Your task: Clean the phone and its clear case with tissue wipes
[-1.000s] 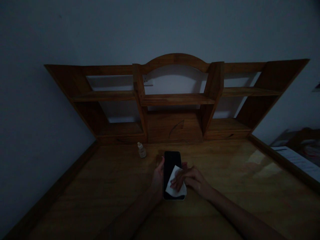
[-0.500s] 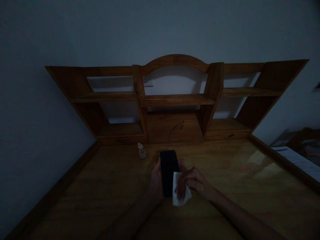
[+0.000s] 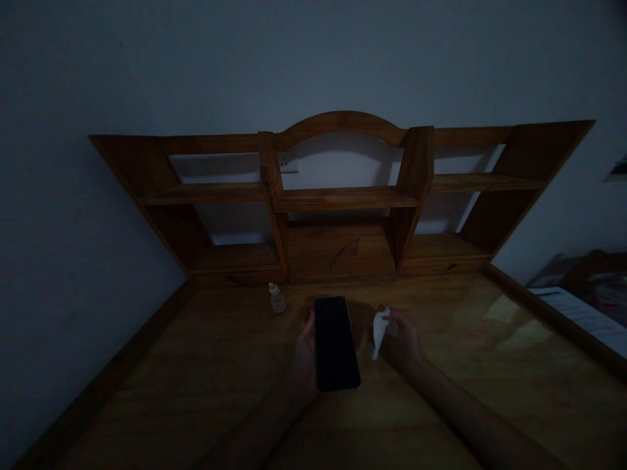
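Note:
A black smartphone is held up over the wooden desk, its dark face toward me. My left hand grips it along the left edge, and most of the fingers are hidden behind it. To the right of the phone and apart from it, my right hand is closed on a crumpled white tissue that hangs down from the fingers. A small bottle with a pale cap stands on the desk, beyond my left hand and a little left of the phone.
A wooden shelf unit with several compartments rises at the back of the desk against the wall. A raised wooden rim borders the desk's right side. Past it lie papers. A wall socket shows through the shelf.
My right hand has lifted the tissue off the phone's lower right part and moved right and away. The tissue is now more bunched. My left hand still holds the phone.

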The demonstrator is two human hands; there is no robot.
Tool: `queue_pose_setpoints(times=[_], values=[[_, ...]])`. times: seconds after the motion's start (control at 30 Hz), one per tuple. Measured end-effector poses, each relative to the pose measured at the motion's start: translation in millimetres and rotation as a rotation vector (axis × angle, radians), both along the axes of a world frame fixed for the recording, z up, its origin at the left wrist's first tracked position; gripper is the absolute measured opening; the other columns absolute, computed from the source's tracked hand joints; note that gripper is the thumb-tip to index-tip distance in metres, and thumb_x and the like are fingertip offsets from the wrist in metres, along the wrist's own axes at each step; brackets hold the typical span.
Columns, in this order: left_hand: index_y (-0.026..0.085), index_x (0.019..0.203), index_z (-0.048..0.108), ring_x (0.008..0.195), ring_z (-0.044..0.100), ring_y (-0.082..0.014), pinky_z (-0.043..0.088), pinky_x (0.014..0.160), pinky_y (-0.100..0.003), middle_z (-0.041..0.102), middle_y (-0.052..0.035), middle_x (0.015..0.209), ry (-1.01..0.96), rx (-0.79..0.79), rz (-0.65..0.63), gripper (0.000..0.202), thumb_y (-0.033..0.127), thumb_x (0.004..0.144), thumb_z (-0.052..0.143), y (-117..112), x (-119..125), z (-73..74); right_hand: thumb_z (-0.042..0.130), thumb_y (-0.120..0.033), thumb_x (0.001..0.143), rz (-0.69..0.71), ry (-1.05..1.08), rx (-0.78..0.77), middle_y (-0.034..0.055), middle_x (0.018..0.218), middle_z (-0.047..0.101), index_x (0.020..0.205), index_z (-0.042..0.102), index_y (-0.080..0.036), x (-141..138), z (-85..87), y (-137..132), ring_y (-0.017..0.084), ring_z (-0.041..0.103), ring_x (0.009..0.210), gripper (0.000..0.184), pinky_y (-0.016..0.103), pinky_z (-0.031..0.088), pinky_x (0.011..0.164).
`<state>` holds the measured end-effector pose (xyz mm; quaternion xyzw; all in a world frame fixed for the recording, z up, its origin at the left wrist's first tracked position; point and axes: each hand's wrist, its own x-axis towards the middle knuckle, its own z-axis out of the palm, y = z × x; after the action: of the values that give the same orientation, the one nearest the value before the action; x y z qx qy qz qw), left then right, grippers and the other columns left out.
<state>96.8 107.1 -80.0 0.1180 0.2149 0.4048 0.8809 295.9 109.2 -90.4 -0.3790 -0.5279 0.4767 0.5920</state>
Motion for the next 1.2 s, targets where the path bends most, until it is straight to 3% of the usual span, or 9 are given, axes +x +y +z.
queue_pose_setpoints(times=[0.17,0.27,0.43,0.57,0.73,1.03,1.2], values=[[0.01,0.123,0.062,0.079,0.069,-0.0239,0.052,0.068,-0.034,0.071,-0.017,0.108,-0.058,0.094,-0.065,0.065,0.063,0.092,0.04,1.0,-1.9,0.1,0.05,-0.039,0.082,-0.131,0.205,-0.132,0.0046,0.068,0.071,0.08,0.067,-0.023,10.7,-7.5,15.7,0.028,0.068,0.069,0.024,0.041,0.057,0.064],[0.01,0.113,0.065,0.071,0.066,-0.0206,0.048,0.061,-0.03,0.07,-0.0165,0.102,-0.113,0.121,-0.136,0.065,0.065,0.092,0.036,5.7,0.9,-4.6,0.05,-0.037,0.082,-0.18,0.293,-0.205,0.0044,0.069,0.073,0.079,0.066,-0.022,13.3,-12.8,19.7,0.027,0.069,0.067,0.022,0.04,0.058,0.064],[0.008,0.107,0.065,0.065,0.059,-0.0162,0.042,0.055,-0.026,0.067,-0.014,0.092,-0.15,0.145,-0.134,0.076,0.076,0.085,0.038,11.7,2.2,-11.4,0.054,-0.033,0.082,-0.229,0.383,-0.29,0.0029,0.076,0.076,0.082,0.067,-0.022,11.5,-17.7,21.5,0.025,0.071,0.067,0.017,0.038,0.059,0.063],[0.002,0.109,0.064,0.062,0.055,-0.0145,0.039,0.055,-0.026,0.065,-0.0151,0.089,-0.175,0.144,-0.174,0.084,0.078,0.082,0.041,8.9,0.8,-4.0,0.054,-0.034,0.085,-0.208,0.396,-0.311,0.0039,0.083,0.077,0.087,0.069,-0.021,9.1,-15.7,17.7,0.026,0.072,0.073,0.02,0.039,0.059,0.066],[0.004,0.118,0.063,0.064,0.055,-0.0165,0.037,0.056,-0.027,0.066,-0.0171,0.093,-0.196,0.176,-0.245,0.087,0.079,0.081,0.038,5.5,0.6,3.9,0.051,-0.037,0.088,-0.162,0.374,-0.299,0.0057,0.085,0.077,0.086,0.07,-0.021,8.3,-12.0,13.9,0.029,0.072,0.077,0.025,0.042,0.059,0.07],[0.02,0.136,0.052,0.057,0.051,-0.0145,0.023,0.044,-0.025,0.065,-0.0107,0.104,-0.254,0.215,-0.357,0.069,0.067,0.085,0.044,4.7,-4.7,-6.2,0.048,-0.039,0.089,-0.124,0.344,-0.278,0.0056,0.085,0.078,0.088,0.07,-0.021,9.1,-10.2,13.7,0.029,0.072,0.078,0.028,0.043,0.059,0.071],[0.019,0.136,0.051,0.052,0.046,-0.0122,0.02,0.041,-0.024,0.065,-0.0102,0.097,-0.242,0.215,-0.331,0.068,0.065,0.087,0.044,3.2,-2.6,-4.6,0.049,-0.04,0.089,-0.103,0.34,-0.288,0.0063,0.084,0.078,0.087,0.07,-0.02,8.0,-6.9,12.3,0.029,0.073,0.076,0.029,0.042,0.059,0.07]])
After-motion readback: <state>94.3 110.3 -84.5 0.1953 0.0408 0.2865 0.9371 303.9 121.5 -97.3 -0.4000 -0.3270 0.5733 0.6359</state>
